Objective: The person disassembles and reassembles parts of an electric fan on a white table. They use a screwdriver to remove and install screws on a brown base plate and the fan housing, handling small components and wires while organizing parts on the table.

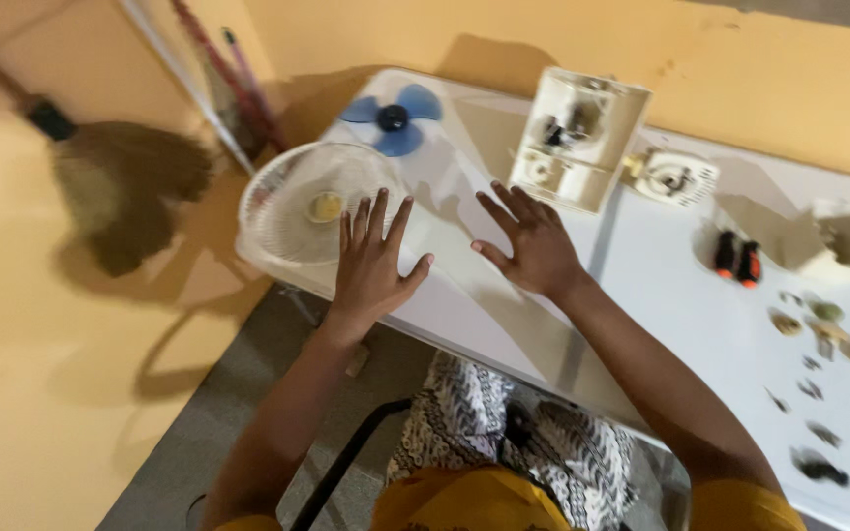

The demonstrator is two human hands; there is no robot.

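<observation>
My left hand (371, 261) hovers with fingers spread, right at the edge of a round white fan grille (297, 202) lying at the table's left end. My right hand (533, 241) is also spread flat, palm down, over the white table (661, 295), close to a cream fan housing (577, 138). Neither hand holds anything. A blue fan blade (393, 118) lies beyond the grille.
A white motor part (676, 179), a black-and-orange tool (738, 258), a cream cover (843, 241) and several small screws and bits (819, 334) sit to the right. A broom (120, 182) and sticks lean on the yellow wall at the left.
</observation>
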